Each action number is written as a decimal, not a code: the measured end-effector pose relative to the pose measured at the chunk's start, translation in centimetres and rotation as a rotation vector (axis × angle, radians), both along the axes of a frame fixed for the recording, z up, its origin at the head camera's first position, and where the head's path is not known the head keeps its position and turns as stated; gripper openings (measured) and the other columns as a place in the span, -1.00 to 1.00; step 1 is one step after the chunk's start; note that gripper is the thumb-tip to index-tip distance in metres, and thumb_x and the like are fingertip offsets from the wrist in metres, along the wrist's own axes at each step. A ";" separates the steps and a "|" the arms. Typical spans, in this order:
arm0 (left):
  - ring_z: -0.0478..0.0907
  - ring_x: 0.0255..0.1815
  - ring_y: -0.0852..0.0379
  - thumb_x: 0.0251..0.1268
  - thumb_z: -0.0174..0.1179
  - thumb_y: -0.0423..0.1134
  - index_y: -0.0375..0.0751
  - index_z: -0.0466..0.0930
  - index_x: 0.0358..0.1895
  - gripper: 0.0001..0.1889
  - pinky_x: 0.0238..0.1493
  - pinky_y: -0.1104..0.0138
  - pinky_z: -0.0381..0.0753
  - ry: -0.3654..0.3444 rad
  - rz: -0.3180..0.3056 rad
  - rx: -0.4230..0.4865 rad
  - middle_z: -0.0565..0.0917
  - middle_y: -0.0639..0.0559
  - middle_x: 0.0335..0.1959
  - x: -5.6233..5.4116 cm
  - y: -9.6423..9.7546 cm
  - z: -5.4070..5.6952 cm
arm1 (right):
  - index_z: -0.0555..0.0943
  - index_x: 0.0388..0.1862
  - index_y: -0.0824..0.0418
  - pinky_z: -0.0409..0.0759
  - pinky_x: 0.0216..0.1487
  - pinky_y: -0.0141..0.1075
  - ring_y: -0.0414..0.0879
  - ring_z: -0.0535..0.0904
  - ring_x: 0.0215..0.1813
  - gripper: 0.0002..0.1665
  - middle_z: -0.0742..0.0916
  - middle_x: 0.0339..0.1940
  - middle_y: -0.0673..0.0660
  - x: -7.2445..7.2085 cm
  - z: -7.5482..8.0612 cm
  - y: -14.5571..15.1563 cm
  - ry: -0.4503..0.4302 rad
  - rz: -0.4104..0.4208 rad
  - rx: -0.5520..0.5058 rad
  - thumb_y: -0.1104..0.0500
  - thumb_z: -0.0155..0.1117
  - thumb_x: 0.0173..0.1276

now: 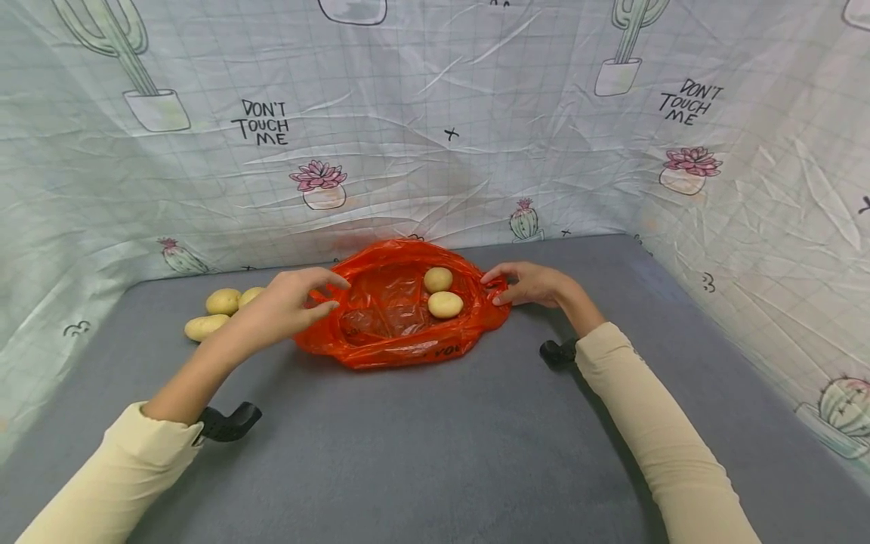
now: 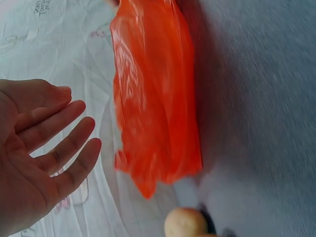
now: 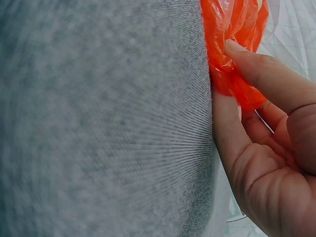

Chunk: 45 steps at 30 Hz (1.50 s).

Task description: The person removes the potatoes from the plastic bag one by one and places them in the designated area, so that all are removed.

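An orange-red plastic bag (image 1: 387,355) lies on the table with its mouth spread wide. Inside it, toward the right, are two potatoes, one (image 1: 438,279) behind the other (image 1: 445,305). My right hand (image 1: 533,285) pinches the bag's gathered right edge; in the right wrist view the thumb (image 3: 256,66) presses on the crumpled plastic. At the bag's left end hovers my left hand (image 1: 288,301), its fingers apart and holding nothing. The left wrist view shows a gap between those fingers (image 2: 74,143) and the bag (image 2: 153,98).
Left of the bag, several potatoes sit together on the grey table (image 1: 408,453), among them a long one (image 1: 206,328) and a rounder one (image 1: 223,301). The left forearm partly covers this group. A printed cloth (image 1: 421,136) hangs behind the table and along its sides.
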<state>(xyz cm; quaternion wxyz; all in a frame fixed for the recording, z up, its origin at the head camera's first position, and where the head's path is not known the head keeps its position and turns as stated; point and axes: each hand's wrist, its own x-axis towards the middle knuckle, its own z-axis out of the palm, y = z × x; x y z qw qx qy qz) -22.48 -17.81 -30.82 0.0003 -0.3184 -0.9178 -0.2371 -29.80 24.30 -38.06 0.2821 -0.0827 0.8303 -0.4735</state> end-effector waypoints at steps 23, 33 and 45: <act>0.59 0.17 -0.02 0.33 0.33 -0.39 -0.23 0.66 0.14 -0.68 0.24 0.09 0.54 -0.016 -0.214 0.036 0.70 -0.07 0.09 -1.6 8.7 -0.8 | 0.42 0.44 0.24 0.55 0.18 -0.24 0.04 0.39 0.27 -0.38 0.29 0.52 0.26 0.0 0.0 -0.2 0.009 0.010 0.011 0.33 0.32 0.43; 0.62 0.13 -0.10 0.36 0.28 -0.42 -0.29 0.65 0.11 -0.72 0.21 0.11 0.58 -0.123 -0.314 -0.065 0.70 -0.15 0.05 -4.5 12.2 -1.1 | 0.42 0.43 0.24 0.54 0.15 -0.26 0.05 0.38 0.26 -0.39 0.30 0.51 0.27 -0.1 -0.1 0.0 0.024 0.017 0.015 0.33 0.32 0.43; 0.54 -0.04 0.01 0.33 0.35 -0.34 -0.18 0.69 0.10 -0.71 0.08 0.22 0.59 -0.131 -0.510 -0.296 0.70 0.00 -0.03 -8.2 14.3 -1.6 | 0.42 0.44 0.25 0.53 0.15 -0.25 0.04 0.38 0.25 -0.39 0.30 0.52 0.27 0.0 0.0 0.1 0.023 0.020 0.004 0.34 0.31 0.44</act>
